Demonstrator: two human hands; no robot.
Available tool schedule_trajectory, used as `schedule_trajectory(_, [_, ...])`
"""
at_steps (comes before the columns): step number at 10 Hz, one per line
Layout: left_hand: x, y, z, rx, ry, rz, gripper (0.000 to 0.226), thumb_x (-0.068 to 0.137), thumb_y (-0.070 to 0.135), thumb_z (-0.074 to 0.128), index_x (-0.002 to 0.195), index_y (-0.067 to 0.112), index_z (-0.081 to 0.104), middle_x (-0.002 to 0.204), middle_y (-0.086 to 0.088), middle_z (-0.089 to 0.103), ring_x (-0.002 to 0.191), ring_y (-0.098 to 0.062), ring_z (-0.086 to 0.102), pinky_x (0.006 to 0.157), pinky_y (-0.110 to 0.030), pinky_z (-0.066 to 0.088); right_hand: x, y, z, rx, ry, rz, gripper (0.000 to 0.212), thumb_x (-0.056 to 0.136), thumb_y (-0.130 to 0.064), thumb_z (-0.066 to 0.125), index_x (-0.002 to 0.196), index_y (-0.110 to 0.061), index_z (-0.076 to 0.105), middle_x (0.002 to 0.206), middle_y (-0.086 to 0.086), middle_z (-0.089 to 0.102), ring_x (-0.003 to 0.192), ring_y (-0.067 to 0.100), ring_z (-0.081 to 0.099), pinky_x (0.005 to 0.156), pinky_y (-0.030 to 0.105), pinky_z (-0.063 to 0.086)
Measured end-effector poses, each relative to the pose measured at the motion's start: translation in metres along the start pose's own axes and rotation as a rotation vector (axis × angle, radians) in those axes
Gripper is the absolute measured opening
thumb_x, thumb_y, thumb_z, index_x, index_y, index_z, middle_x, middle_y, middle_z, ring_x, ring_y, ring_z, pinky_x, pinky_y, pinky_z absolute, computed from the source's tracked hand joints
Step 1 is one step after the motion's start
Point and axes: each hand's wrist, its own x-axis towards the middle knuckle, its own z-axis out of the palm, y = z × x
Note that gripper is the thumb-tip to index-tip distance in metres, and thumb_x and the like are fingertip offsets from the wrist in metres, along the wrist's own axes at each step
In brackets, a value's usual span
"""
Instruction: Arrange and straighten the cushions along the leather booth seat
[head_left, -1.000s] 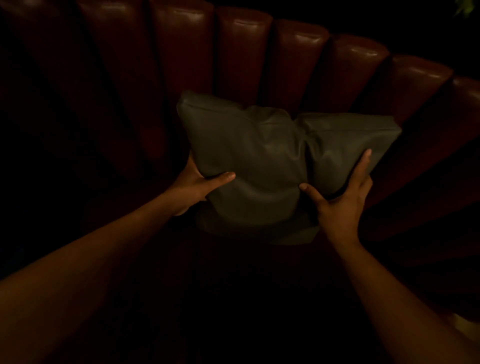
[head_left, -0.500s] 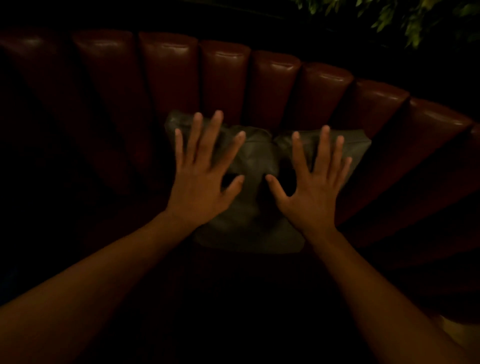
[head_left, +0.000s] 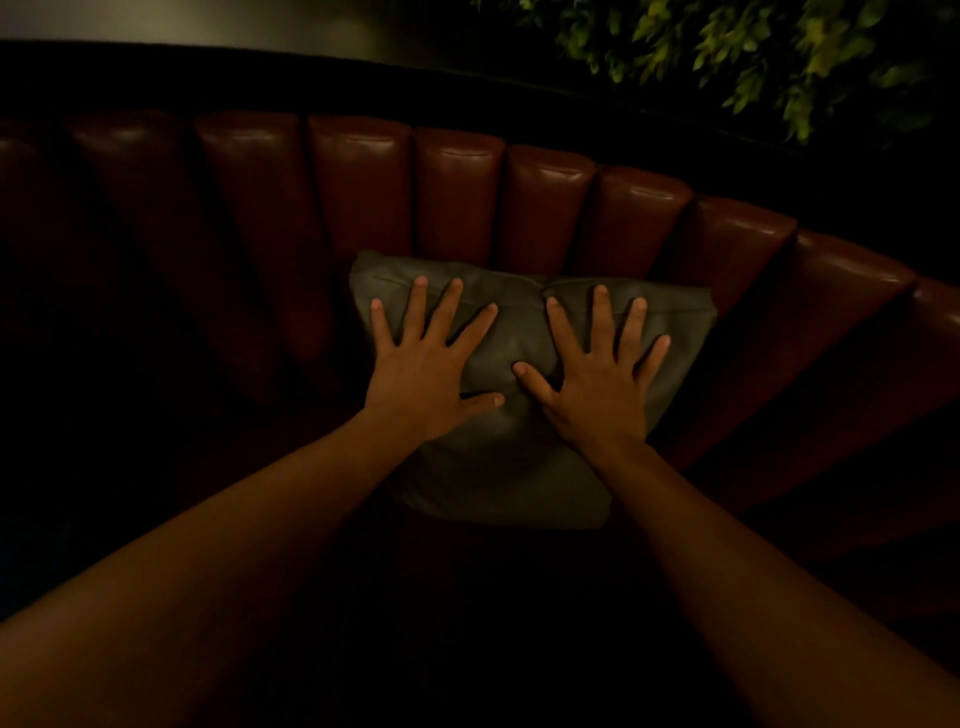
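The grey-green cushion (head_left: 511, 457) stands leaning against the channelled red leather backrest (head_left: 457, 197), its lower edge on the booth seat, which is too dark to inspect. A second ago both hands held it by its side edges; they have since released it. The left hand (head_left: 421, 379) and right hand (head_left: 597, 389) now lie flat on the cushion's face, fingers spread and straight, grip apart on both, pressing rather than holding. Judgement: placement is finished and the step in hand is patting the cushion flush to the backrest. A crease remains at the cushion's top centre. Foliage (head_left: 769, 57) hangs above and right of the backrest.
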Motion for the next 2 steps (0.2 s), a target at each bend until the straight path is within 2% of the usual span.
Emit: schedule_trajectory(2, [-0.014, 0.004, -0.022, -0.11, 0.055, -0.054, 0.101, 0.082, 0.088, 0.039, 0.161, 0.042, -0.005, 0.172, -0.005, -0.015, 0.156, -0.037, -0.019, 0.119, -0.072, -0.004, -0.004, 0.0, -0.019, 0.038, 0.029, -0.035, 0.084, 0.09, -0.084, 0.027, 0.161, -0.042, 0.012, 0.172, 0.006, -0.003, 0.155, 0.039, -0.016, 0.119, 0.067, -0.009])
